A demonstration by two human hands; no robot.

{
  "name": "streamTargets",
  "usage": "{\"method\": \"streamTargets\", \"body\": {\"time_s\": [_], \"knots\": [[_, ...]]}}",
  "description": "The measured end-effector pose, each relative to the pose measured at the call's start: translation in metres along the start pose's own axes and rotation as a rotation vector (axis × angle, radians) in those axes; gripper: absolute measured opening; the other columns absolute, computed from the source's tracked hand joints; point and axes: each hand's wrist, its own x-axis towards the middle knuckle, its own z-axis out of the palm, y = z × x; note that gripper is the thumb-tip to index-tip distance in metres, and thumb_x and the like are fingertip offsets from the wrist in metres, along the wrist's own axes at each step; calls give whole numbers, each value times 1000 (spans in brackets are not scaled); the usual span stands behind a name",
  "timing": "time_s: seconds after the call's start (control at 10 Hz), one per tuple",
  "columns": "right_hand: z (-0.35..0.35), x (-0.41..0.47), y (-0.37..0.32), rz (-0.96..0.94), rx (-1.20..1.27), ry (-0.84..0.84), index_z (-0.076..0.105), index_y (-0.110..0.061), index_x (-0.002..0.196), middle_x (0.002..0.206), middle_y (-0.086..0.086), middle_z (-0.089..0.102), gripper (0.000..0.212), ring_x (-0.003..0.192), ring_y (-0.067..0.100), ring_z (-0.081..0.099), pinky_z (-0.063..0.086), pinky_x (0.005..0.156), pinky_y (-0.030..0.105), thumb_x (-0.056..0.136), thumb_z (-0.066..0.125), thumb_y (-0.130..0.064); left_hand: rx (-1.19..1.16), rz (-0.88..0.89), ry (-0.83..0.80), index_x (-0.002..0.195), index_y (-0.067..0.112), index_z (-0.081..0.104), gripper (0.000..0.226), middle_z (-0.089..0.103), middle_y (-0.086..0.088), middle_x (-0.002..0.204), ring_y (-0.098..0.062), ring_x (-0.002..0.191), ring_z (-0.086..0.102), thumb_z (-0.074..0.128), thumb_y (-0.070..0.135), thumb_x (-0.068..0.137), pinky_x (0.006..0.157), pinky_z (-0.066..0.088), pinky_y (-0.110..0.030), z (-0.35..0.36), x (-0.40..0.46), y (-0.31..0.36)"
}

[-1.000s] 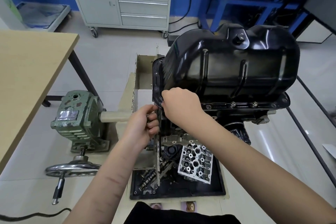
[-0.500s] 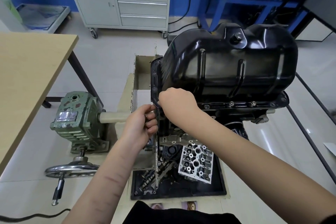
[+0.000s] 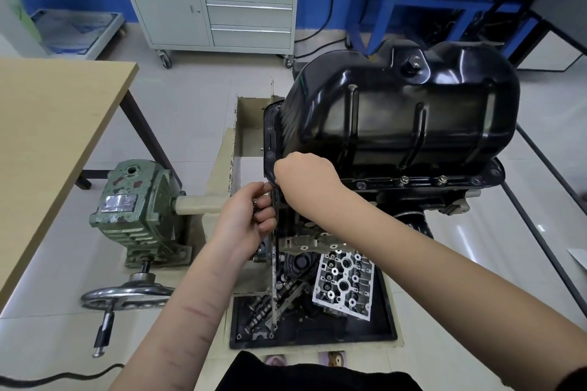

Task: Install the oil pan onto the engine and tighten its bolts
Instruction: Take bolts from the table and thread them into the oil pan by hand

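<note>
A: Entry, left to right. Green gearbox and one handwheel at the stand's left end. Left hand sits just below the pan's near-left corner, fingers curled round small metal parts, probably spare bolts; count not readable.

B: Right hand?

A: Right hand is clenched at the flange's near-left corner, fingertips hidden. It looks to be pinching or turning a bolt there, but I cannot tell for sure.

B: Oil pan position?

A: Oil pan is seated on the inverted engine, flange flat on the block. So the placing looks done.

B: Bolts?

A: Two bolts stand proud along the near flange edge, seemingly hand-started only. At least two near-edge holes show empty. No wrench in view.

B: Remaining?

A: My judgement: fit the rest, then tighten all. Below, one cylinder head lies in one black tray.
</note>
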Motion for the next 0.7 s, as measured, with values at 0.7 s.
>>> {"method": "streamTargets", "body": {"time_s": [0.7], "knots": [[0, 2, 0, 32, -29, 0, 58, -7, 103, 102, 9, 61, 15, 93, 29, 61, 35, 59, 28, 93, 47, -6, -17, -28, -5, 76, 11, 45, 22, 26, 8, 35, -4, 25, 19, 34, 12, 95, 26, 14, -11, 0, 1, 2]]}}
